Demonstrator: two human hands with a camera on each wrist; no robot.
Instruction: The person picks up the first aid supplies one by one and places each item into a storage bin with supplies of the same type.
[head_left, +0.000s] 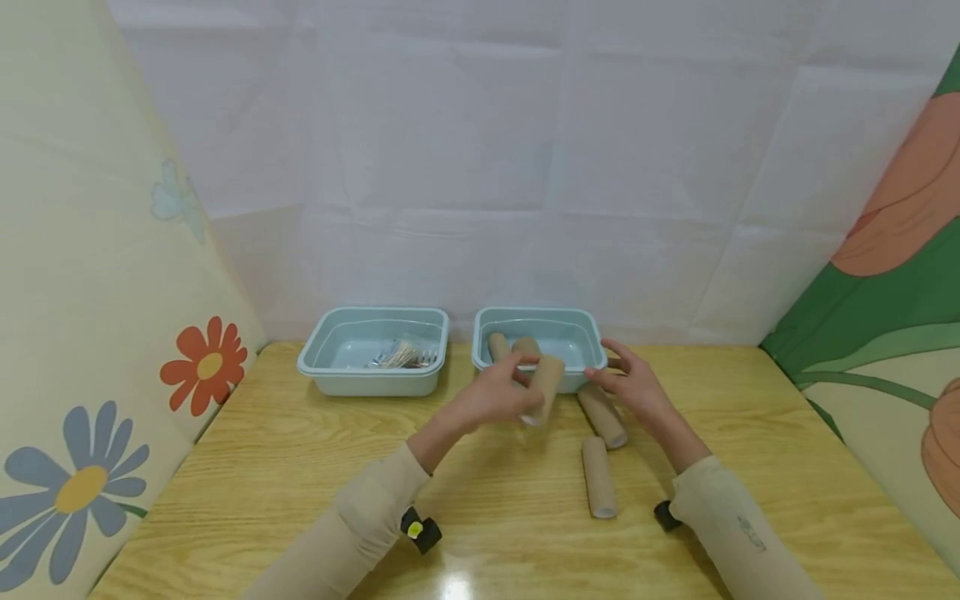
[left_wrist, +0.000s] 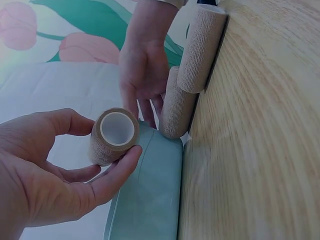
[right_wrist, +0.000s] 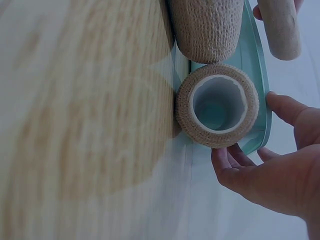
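My left hand (head_left: 501,392) pinches a tan crepe bandage roll (head_left: 546,390) between thumb and fingers, above the front rim of the right light-blue basin (head_left: 536,312). In the left wrist view, the white core of the held bandage roll (left_wrist: 117,129) faces the camera. My right hand (head_left: 637,385) rests at the basin's right front corner, its thumb touching the rim and its fingers extended. Just before that corner, a bandage roll (head_left: 602,417) lies on the table. Nearer stands or lies another bandage roll (head_left: 599,477). Two more rolls (head_left: 498,347) show inside the basin, partly hidden.
A second light-blue basin (head_left: 378,383) stands to the left, holding small clear packets (head_left: 403,355) of thin sticks. Both basins sit at the back of the wooden table (head_left: 315,492), before a white sheet (head_left: 450,167). Flower-patterned panels (head_left: 75,333) flank the sides.
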